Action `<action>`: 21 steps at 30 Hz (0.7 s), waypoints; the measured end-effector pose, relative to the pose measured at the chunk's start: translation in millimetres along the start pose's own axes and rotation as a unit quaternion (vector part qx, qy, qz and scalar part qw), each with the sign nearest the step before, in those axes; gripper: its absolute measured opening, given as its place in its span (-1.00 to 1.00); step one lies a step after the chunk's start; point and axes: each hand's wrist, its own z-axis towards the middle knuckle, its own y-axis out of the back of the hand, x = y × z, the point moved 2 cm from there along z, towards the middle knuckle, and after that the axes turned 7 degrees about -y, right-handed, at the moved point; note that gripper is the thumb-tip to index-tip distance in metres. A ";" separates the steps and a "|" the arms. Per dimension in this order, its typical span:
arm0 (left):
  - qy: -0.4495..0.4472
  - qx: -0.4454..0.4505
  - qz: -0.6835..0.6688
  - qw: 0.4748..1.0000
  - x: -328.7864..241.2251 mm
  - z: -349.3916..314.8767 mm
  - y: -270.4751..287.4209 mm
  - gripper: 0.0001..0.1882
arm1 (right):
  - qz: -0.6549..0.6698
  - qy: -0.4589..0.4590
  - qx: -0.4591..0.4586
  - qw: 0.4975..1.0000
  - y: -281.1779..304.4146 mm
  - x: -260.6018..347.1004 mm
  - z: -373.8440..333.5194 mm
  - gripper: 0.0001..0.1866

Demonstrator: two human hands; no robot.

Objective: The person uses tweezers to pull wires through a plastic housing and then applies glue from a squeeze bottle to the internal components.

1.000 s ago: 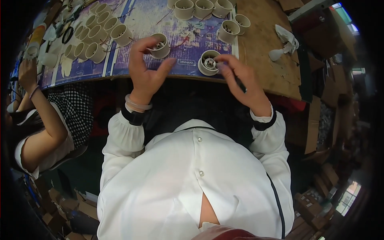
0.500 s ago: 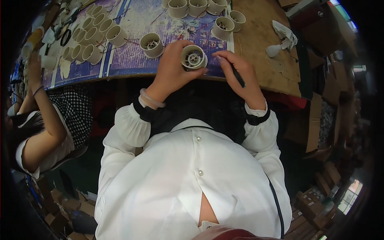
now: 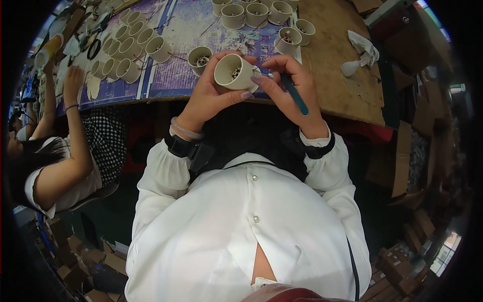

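Observation:
My left hand point(image 3: 212, 98) is wrapped round a cream cup-shaped housing point(image 3: 244, 76), tilted so that its open mouth faces left and up. A small metal fitting point(image 3: 235, 74) shows inside it. Against the housing's right side, the fingers of my right hand point(image 3: 308, 95) are closed together. A slim teal tool point(image 3: 297, 98) lies in that hand, its flat end pointing back toward my wrist; its working tip is mostly hidden by the fingers. Just beyond my left hand another cream housing point(image 3: 200, 59) stands on the table.
More cream housings with thin wires stand in groups at the left point(image 3: 129, 71) and far middle point(image 3: 257, 16). Crumpled white tissue point(image 3: 363, 48) lies on the brown board point(image 3: 332, 60) at right. A co-worker's arm point(image 3: 75, 146) reaches over the table's left end.
My left hand has tipped the housing leftward. My right hand has come in from the right to touch its side, and the teal tool shows more. The co-worker's arms have shifted.

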 end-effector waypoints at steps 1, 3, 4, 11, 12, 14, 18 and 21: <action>0.000 0.000 0.001 1.000 0.0 0.4 0.6 -0.22 | 0.001 0.000 0.000 1.000 -1.1 -1.3 0.8 -0.83; -0.016 0.013 0.022 1.000 -0.8 1.1 1.4 -0.22 | 0.036 0.014 -0.025 0.999 -2.7 -5.5 1.3 -0.85; -0.023 0.019 0.032 0.999 -1.2 1.2 1.6 -0.22 | 0.053 0.020 -0.037 0.998 -2.8 -6.5 1.8 -0.85; 0.022 -0.014 -0.014 1.000 -7.5 -4.2 3.7 -0.30 | -0.024 0.030 -0.052 0.998 9.5 -2.3 7.0 -0.88; 0.032 -0.032 -0.028 0.999 -8.5 -4.1 4.1 -0.33 | -0.017 0.006 -0.039 0.999 10.1 -3.3 7.9 -0.88; 0.044 -0.040 -0.060 0.996 -6.7 -2.5 4.4 -0.37 | -0.011 -0.004 -0.039 0.999 9.1 -4.6 6.8 -0.88; 0.103 -0.040 -0.184 0.977 0.6 3.0 8.7 -0.49 | 0.019 -0.038 -0.034 0.999 7.4 -8.1 8.0 -0.86; 0.163 -0.003 -0.295 0.941 5.8 10.2 13.5 -0.53 | 0.054 -0.056 -0.027 0.997 8.7 -12.5 17.3 -0.86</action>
